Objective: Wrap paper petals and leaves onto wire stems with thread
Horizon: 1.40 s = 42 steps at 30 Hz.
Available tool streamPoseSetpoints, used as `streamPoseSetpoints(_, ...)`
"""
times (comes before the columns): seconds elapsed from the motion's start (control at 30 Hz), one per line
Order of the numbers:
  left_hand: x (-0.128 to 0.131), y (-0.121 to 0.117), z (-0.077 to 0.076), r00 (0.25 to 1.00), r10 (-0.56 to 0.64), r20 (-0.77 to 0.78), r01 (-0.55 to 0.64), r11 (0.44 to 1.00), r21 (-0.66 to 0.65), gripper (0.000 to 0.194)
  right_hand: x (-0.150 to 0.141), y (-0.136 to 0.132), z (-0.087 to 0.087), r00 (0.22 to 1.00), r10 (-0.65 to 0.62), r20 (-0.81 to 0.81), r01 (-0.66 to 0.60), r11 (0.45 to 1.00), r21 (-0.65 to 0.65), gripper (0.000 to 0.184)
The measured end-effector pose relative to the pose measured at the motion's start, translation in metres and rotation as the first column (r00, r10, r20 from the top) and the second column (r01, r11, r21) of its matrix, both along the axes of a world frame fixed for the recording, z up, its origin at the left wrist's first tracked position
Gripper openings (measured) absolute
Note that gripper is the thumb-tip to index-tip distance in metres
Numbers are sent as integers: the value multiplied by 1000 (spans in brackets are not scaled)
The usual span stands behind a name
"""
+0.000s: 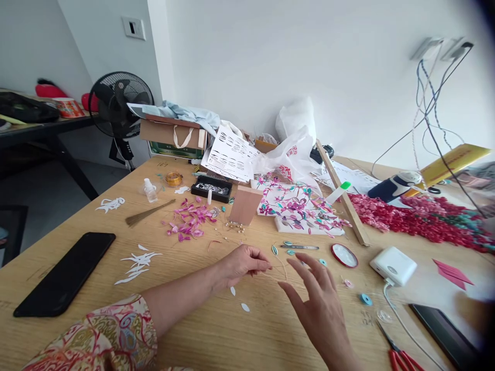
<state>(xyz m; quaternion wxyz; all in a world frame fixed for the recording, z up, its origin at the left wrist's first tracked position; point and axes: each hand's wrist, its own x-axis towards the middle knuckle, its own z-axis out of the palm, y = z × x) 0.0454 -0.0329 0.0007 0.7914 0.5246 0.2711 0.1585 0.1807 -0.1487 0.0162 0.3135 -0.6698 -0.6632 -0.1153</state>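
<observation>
My left hand point(247, 262) pinches a thin pale thread point(285, 269) between thumb and fingertips. The thread curves rightward and up towards a small teal leaf piece point(275, 250) on the table. Just right of it is my right hand point(319, 296), thumb and fingers spread apart around the thread's loop, gripping nothing that I can make out. Beyond my hands lie a pen-like tool point(301, 247) and a few more teal leaf pieces. Two white petal-shaped cutouts point(245, 307) rest below my left hand.
Pink petals point(193, 219) and a wooden block point(244, 205) stand farther back. On the right are a white corded box point(393, 265), a round red-rimmed dish point(344, 255), red-handled scissors point(402, 355) and a phone point(444, 330). A black slab point(65, 273) lies left, near white strips point(137, 268).
</observation>
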Motion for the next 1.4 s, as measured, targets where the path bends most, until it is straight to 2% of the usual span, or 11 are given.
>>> streamPoseSetpoints(0.33,-5,-2,1,990,-132,43,137,978,-159,25,0,4,8,970,232,76,-224,969,-104,14)
streamPoseSetpoints(0.5,-2,-7,2,998,-55,-16,58,954,293,16,-9,1,3,969,92,-230,-128,980,-150,18)
streamPoseSetpoints(0.57,-2,-9,0,999,-30,-11,30,727,685,15,-13,3,-3,906,-84,-414,-3,979,-205,23)
streamPoseSetpoints(0.63,-3,-11,-2,1000,-30,-8,19,386,922,20,-15,6,-9,791,-213,-574,55,958,-280,27)
streamPoseSetpoints(0.7,-3,-11,-3,1000,-18,4,0,243,970,23,-16,10,-12,704,-235,-670,11,947,-320,29)
streamPoseSetpoints(0.73,-2,-10,-3,1000,12,25,-27,286,958,22,-15,11,-13,692,-214,-689,-17,950,-312,28)
streamPoseSetpoints(0.8,-2,-7,-3,996,75,40,-74,537,840,16,-13,10,-12,748,-163,-643,-22,962,-270,22)
streamPoseSetpoints(0.87,-1,-3,-1,996,88,12,-80,829,553,14,-9,6,-10,867,-119,-484,25,980,-197,28)
streamPoseSetpoints(0.93,-1,0,2,1000,29,-5,-28,978,207,17,-5,2,-8,963,-61,-261,31,993,-116,37)
streamPoseSetpoints(1.07,-4,0,7,998,-61,29,64,992,-110,25,0,0,-5,993,100,58,-96,993,-74,27)
streamPoseSetpoints(1.4,-4,-1,6,995,-101,4,101,991,-83,28,-3,5,9,993,111,-44,-115,988,-105,17)
